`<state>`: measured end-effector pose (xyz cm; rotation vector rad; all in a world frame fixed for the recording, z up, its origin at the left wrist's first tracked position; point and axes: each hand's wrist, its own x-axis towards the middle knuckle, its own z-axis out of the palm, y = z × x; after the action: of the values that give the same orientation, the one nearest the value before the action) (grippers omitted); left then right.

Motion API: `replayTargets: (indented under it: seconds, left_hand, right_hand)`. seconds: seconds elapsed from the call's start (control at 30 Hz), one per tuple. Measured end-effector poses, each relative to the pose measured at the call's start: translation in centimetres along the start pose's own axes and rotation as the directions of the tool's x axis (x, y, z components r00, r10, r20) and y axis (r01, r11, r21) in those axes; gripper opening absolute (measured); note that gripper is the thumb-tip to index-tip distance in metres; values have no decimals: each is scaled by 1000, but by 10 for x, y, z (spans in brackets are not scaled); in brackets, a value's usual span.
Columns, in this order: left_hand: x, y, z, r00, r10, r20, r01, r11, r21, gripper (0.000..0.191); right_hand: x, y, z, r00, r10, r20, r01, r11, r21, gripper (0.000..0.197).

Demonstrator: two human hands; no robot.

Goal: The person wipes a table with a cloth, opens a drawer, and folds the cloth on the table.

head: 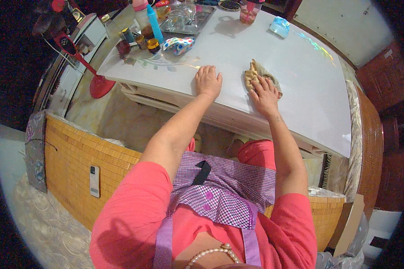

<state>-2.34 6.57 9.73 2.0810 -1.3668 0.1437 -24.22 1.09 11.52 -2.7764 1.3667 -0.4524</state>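
A crumpled tan cloth [252, 74] lies on the pale tabletop [309, 111], right of the middle. My right hand [265, 95] rests on the cloth's near part with its fingers spread a little; whether they pinch it I cannot tell. My left hand [208, 81] lies palm down on the tabletop near its front edge, holding nothing. Beyond it, to the left, is a crumpled white wrapper with coloured dots [179, 45]. A blue and white soft packet [279, 27] sits near the far right edge.
At the far left of the table stand a blue bottle [155, 25], small jars [153, 45] and a metal tray [185, 28] with glass mugs. A pink cup [249, 13] stands at the back. A phone [94, 181] lies on the bamboo-matted seat [67, 158].
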Motion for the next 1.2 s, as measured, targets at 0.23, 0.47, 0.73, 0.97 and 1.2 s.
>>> replayTargets:
  seconds: [0.23,0.47,0.73,0.97,1.2]
  left_hand:
    - [-1,-4,4,1000,-3,-23,3,1000,-8,37]
    - [2,-1,1,1000,-6,5,6,1000,7,36]
    - [2,8,-8,1000,9,3,-9,998,69,35]
    - [-2,3,-15,1000,26,-17,-25,998,50,39]
    - [2,-2,-5,997,1,-83,-3,1000,-17,30]
  right_hand:
    - [-27,3,-4,991,-129,-47,135,975,179,34]
    - [-62,77,-38,972,233,15,-232,955,184,23]
    - [-59,130,-36,881,469,-68,-472,857,-204,50]
    - [8,35,-3,965,262,1,-252,930,-269,50]
    - [31,-95,7,987,-89,137,87,996,21,51]
